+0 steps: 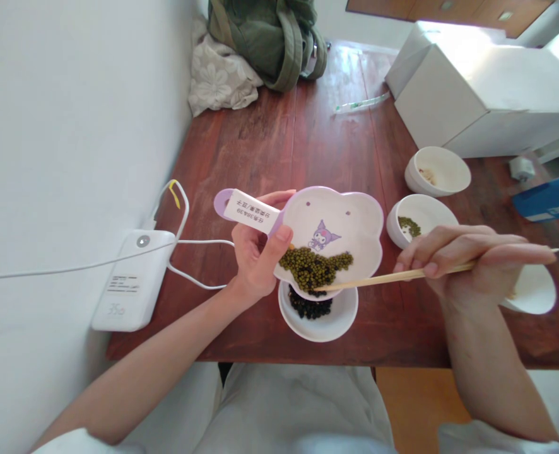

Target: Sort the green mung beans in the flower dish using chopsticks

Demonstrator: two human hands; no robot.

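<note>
My left hand [257, 255] grips the handle of a white and lilac cloud-shaped dish [350, 217] with a cartoon figure, tilted toward me. A heap of green mung beans [315, 266] has slid to its lower edge. Under that edge stands a small white bowl [341, 318] holding dark beans [310, 309]. My right hand [469, 260] is closed on wooden chopsticks [388, 277], whose tips reach the green beans at the dish's lower rim. A paper label [251, 211] is stuck on the handle.
On the red-brown wooden table [270, 151] stand a white bowl with a few green beans [419, 221], another white bowl [438, 170] and one under my right hand [535, 290]. White boxes [473, 94] sit far right, a green bag [270, 38] at the back, a white charger [132, 280] left.
</note>
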